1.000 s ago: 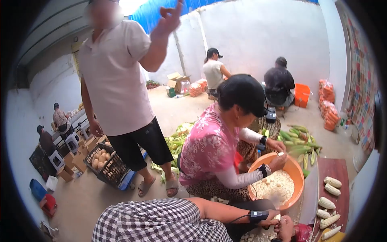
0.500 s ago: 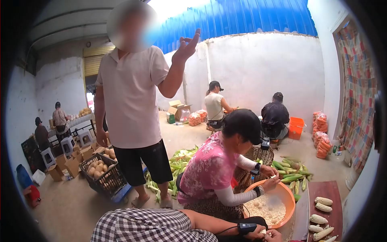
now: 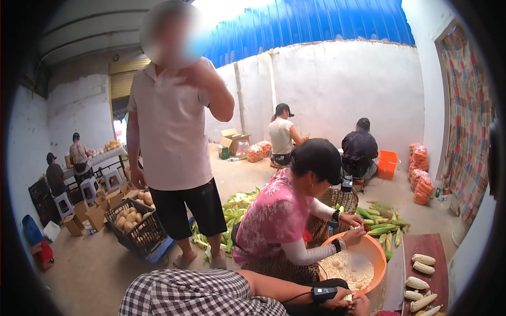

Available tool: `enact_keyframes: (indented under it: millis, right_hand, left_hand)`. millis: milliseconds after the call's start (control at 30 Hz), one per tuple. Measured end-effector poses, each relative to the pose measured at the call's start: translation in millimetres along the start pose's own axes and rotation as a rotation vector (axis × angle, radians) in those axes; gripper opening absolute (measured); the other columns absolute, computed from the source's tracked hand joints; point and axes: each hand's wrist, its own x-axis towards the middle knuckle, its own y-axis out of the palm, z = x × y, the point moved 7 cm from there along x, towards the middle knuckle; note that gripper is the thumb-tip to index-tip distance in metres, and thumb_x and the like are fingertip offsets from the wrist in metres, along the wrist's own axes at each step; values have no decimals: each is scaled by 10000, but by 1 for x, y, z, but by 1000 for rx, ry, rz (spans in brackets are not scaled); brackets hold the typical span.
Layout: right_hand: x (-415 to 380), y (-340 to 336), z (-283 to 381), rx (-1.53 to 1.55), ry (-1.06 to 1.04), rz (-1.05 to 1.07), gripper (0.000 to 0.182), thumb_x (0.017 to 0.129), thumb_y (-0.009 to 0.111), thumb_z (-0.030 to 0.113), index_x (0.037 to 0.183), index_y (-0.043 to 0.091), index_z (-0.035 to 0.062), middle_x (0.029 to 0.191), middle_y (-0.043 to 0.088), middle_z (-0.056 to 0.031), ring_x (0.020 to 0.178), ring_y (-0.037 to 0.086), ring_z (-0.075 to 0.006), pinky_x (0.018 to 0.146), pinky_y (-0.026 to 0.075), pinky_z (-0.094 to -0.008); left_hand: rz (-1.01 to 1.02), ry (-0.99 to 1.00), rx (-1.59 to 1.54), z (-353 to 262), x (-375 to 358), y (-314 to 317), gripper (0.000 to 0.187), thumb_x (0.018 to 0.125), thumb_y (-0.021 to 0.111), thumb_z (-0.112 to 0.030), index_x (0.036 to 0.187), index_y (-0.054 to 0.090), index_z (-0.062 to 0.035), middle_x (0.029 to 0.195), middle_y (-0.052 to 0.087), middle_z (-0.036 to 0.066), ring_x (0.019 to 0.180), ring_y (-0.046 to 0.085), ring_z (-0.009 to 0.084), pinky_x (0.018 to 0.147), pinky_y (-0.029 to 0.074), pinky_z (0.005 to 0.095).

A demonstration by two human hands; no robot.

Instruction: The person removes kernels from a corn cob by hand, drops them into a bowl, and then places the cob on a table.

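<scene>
Barely visible — hands (image 3: 354,303) on pale cob (image 3: 348,297) beside round orange basin (image 3: 382,258); fingers' grip unclear.

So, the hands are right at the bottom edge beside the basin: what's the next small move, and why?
Probably nudge the pale cob toward the orange basin. The hand with the wrist device barely shows at the frame's bottom, apparently short of the rim, while loose kernels already lie inside, so kernels worked loose there would likely miss it.
</scene>
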Motion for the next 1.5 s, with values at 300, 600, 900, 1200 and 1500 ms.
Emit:
enact_keyframes:
  millis: [300,600,900,1200,1500]
  right_hand:
    - [0,-6,12,-159,-236,-164,146,889,569,166,799,524,60,712,492,37,645,443,-52,534,389,-228]
    - [6,-3,-7,9,-163,-261,277,935,566,354,1005,578,87,750,506,41,602,454,-25,472,385,-184]
    - [13,-3,-12,-145,-215,-348,270,969,508,323,977,525,54,734,537,-20,586,494,-64,473,440,-226]
    - [23,-6,-21,-112,-138,-378,196,996,432,234,985,528,64,783,547,-23,583,512,-73,468,455,-218]
    - [36,-6,-36,41,0,-259,354,965,496,405,1000,538,55,758,506,13,587,481,-45,465,443,-194]
  left_hand:
    - [-246,155,289,21,28,-10,538,803,628,-229,1280,483,-28,898,635,265,852,629,416,728,502,437]
    - [-310,146,199,28,29,-20,318,803,676,-99,1101,589,-27,948,662,194,895,675,272,781,516,333]
    - [-315,126,182,46,38,-20,324,825,663,-60,1135,570,-43,882,663,151,750,645,186,713,506,303]
    - [-332,198,201,51,44,-24,357,795,668,-34,1138,570,-48,941,659,157,872,672,270,755,513,328]
    - [-311,304,302,53,47,-25,410,754,674,-14,1147,563,-53,954,638,169,840,655,312,723,510,349]
